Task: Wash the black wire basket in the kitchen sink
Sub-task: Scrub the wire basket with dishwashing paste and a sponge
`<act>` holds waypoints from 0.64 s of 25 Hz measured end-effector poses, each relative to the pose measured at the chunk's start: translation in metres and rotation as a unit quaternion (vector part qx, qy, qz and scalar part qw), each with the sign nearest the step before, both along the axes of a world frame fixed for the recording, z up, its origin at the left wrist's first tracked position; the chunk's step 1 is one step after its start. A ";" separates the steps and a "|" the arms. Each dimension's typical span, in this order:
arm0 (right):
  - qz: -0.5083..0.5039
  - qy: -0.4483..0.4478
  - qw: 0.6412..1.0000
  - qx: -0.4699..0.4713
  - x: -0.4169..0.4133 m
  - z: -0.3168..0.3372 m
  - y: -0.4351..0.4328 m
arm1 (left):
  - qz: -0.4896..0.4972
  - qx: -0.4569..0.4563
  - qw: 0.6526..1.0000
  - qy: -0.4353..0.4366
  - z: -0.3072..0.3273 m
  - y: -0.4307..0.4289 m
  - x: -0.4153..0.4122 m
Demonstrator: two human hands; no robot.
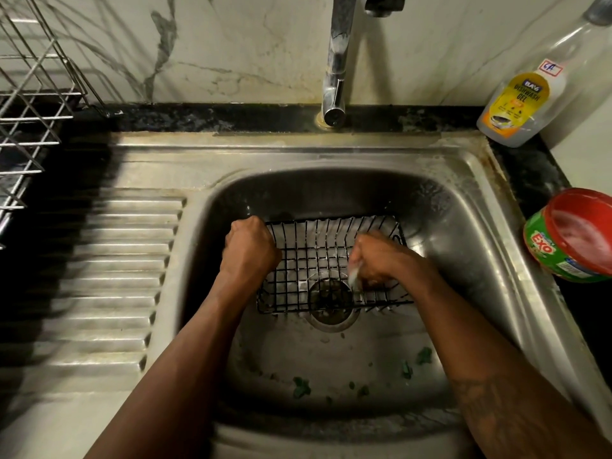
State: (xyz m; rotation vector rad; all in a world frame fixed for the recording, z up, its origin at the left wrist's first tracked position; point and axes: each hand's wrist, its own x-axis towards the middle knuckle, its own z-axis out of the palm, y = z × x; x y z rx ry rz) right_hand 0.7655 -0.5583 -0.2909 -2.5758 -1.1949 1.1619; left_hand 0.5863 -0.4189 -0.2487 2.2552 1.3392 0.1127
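Black wire basket (pixel 326 260) filling mid sink basin (pixel 463 260), left hand (pixel 250 248) gripping its left rim, right hand (pixel 376 260) with pale scrubber (pixel 353 277) inside it, open basin floor at near side, faucet (pixel 337 67) upright at back rim.

One head-worn wide-angle view looks forward and steeply down from close above the sink (pixel 470 207), which fills the centre; the tap (pixel 336 61) stands at top centre.

Black wire basket (pixel 318 260) sat in steel sink (pixel 463 226) basin, right over drain, tilted up, suds on wires.
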 end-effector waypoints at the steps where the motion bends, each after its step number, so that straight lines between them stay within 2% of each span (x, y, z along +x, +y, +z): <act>1: -0.028 -0.087 0.994 0.060 0.002 0.001 0.005 | -0.001 0.003 1.000 0.003 0.000 0.000 0.000; 3: -0.033 -0.233 0.961 0.142 0.003 -0.005 0.011 | 0.001 0.002 1.000 0.004 0.000 0.000 0.000; 4: -0.020 -0.271 0.950 0.157 0.000 -0.006 0.013 | -0.002 0.001 1.000 0.006 -0.001 0.001 0.000; 5: -0.017 -0.268 0.950 0.157 -0.002 -0.005 0.014 | -0.007 0.002 1.000 0.007 -0.003 0.002 0.000; 7: -0.029 -0.169 0.981 0.089 0.000 0.001 0.013 | -0.005 0.002 1.000 0.007 -0.006 0.004 0.000; 9: 0.019 -0.038 0.999 -0.026 -0.001 0.005 0.005 | -0.004 0.004 1.000 0.009 -0.007 0.004 -0.001; 11: 0.094 -0.023 0.987 -0.130 -0.002 0.007 -0.004 | -0.008 0.007 1.000 0.013 -0.007 0.004 0.000; 12: 0.100 -0.036 0.985 -0.137 -0.001 0.001 -0.007 | -0.009 0.008 1.000 0.014 -0.008 0.004 0.000; 14: 0.048 -0.071 0.995 -0.053 -0.001 0.000 -0.004 | -0.012 0.014 1.000 0.012 -0.009 0.006 0.000; 16: 0.014 -0.206 0.978 0.040 -0.001 0.007 0.007 | -0.013 0.019 1.000 0.011 -0.012 0.007 0.000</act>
